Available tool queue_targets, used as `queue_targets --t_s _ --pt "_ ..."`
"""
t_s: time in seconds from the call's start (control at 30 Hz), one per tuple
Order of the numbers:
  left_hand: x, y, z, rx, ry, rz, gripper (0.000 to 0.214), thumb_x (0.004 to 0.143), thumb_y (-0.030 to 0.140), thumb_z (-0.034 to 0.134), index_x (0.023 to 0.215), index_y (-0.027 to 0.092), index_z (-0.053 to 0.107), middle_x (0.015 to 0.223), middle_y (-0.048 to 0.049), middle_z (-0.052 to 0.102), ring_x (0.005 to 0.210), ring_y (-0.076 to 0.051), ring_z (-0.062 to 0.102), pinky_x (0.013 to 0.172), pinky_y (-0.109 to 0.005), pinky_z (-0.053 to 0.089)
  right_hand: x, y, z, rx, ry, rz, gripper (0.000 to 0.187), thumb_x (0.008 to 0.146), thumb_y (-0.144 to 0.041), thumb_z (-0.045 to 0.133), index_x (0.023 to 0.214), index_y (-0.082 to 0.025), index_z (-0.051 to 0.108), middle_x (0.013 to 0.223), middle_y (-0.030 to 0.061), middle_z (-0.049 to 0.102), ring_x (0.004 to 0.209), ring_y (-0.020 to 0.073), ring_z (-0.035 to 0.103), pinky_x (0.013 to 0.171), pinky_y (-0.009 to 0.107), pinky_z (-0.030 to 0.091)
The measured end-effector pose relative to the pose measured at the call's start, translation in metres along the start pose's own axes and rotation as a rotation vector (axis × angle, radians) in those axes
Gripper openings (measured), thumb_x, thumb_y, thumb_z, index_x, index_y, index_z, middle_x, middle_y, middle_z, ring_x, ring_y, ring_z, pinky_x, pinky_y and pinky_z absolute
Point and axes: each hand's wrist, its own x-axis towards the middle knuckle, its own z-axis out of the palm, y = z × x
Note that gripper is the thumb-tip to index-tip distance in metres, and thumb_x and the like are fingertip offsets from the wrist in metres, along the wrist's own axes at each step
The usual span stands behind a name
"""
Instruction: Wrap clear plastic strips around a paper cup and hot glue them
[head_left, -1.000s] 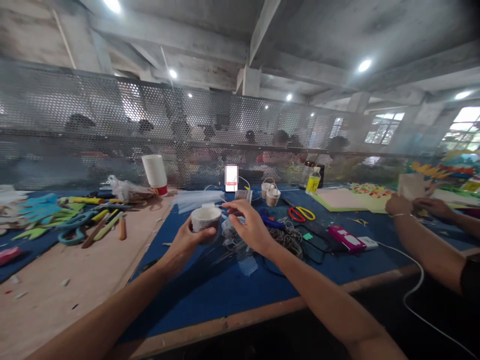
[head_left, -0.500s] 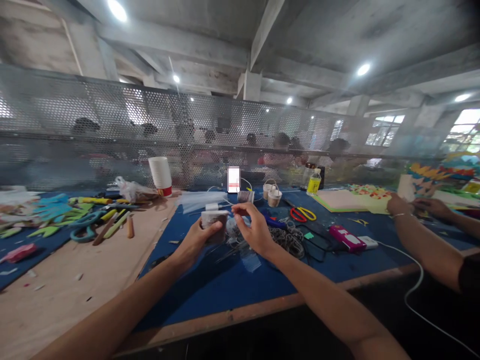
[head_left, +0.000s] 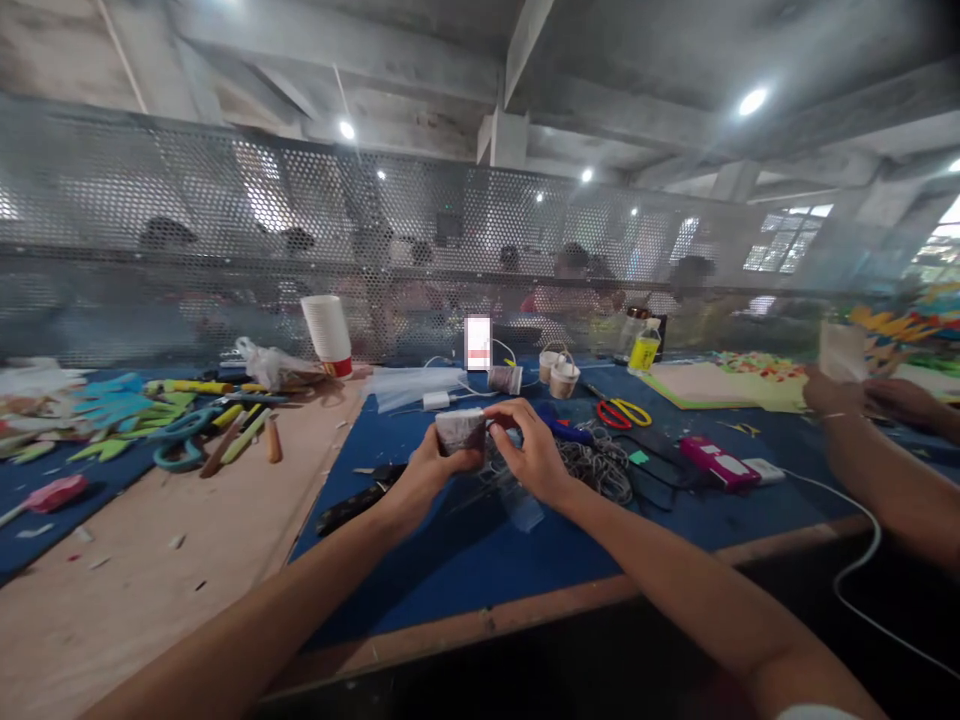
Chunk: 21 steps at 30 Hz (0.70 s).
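Cup (head_left: 461, 432): in the left hand, above the tabletop (head_left: 450, 575), rim beside the right hand's fingertips.
Left hand (head_left: 426, 472): gripping the cup, thumb on its near side; too hard a squeeze could dent a thin wall.
Right hand (head_left: 527, 455): fingers bent at the rim; cannot tell whether they pinch anything.
Cord (head_left: 604, 470): tangled just right of the right hand; a low sweep could snag it.
Black tool (head_left: 352, 508): near the left wrist; a dropped forearm could knock it.
Spool (head_left: 505, 379): beyond the right hand.
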Motion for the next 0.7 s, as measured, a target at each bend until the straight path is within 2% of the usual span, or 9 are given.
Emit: queue_targets --t_s 0.13,0.27,0.33,0.43,0.5,0.6,0.7 --pt "-0.001 0.003 -0.009 0.022 -0.008 -0.034 0.060 0.062 0.026 0.088 0.115 0.016 0.064 0.114 -0.0093 0.070 0.103 -0.025 0.066 0.095 -0.039 0.050 0.003 0.004 0.002 0.025 -0.021 0.033 0.021 0.096 -0.021 0.052 0.115 -0.021 0.061 0.108 0.0071 0.064 0.097 0.0176 0.065 0.088 0.032 0.054" --pt "0.003 0.003 -0.017 0.077 0.076 0.026 0.064 0.059 0.029 0.091 0.115 0.016 0.063 0.113 -0.0088 0.070 0.103 -0.024 0.067 0.093 -0.038 0.051 0.009 0.013 -0.002 0.000 0.007 0.062 0.021 0.096 -0.023 0.052 0.114 -0.020 0.061 0.104 0.0068 0.067 0.094 0.0172 0.066 0.086 0.031 0.054" --pt "0.006 0.003 -0.017 0.088 0.087 0.051 0.063 0.061 0.030 0.090 0.115 0.016 0.062 0.113 -0.0080 0.070 0.101 -0.022 0.067 0.092 -0.035 0.051 0.015 0.021 -0.011 -0.053 0.026 0.075 0.020 0.095 -0.024 0.052 0.112 -0.019 0.062 0.105 0.0071 0.067 0.093 0.0174 0.066 0.085 0.031 0.054" --pt "0.013 0.006 -0.010 0.120 0.079 0.079 0.061 0.062 0.031 0.090 0.114 0.017 0.063 0.111 -0.0077 0.070 0.098 -0.020 0.067 0.088 -0.032 0.052 0.026 0.037 -0.036 -0.216 0.035 0.132 0.020 0.095 -0.024 0.050 0.108 -0.018 0.064 0.106 0.0077 0.069 0.089 0.0172 0.067 0.085 0.032 0.054" --pt "0.019 0.008 -0.003 0.146 0.072 0.102 0.061 0.061 0.031 0.090 0.114 0.018 0.062 0.110 -0.0075 0.069 0.096 -0.020 0.067 0.084 -0.031 0.053 0.033 0.047 -0.058 -0.395 -0.013 0.216 0.020 0.094 -0.024 0.050 0.107 -0.019 0.065 0.105 0.0068 0.071 0.088 0.0179 0.067 0.085 0.032 0.052" --pt "0.024 0.008 0.003 0.142 0.054 0.091 0.062 0.063 0.033 0.089 0.116 0.019 0.061 0.110 -0.0075 0.069 0.095 -0.020 0.068 0.079 -0.030 0.054 0.036 0.059 -0.085 -0.713 -0.201 0.356 0.022 0.096 -0.023 0.049 0.111 -0.020 0.065 0.108 0.0064 0.071 0.096 0.0191 0.067 0.087 0.030 0.049" --pt "0.023 0.004 0.005 0.097 0.028 0.061 0.062 0.064 0.035 0.089 0.117 0.021 0.060 0.113 -0.0071 0.068 0.096 -0.020 0.068 0.080 -0.032 0.056 0.030 0.066 -0.097 -0.872 -0.341 0.440 0.024 0.098 -0.025 0.047 0.113 -0.019 0.065 0.116 0.0094 0.069 0.108 0.0221 0.064 0.090 0.030 0.046"
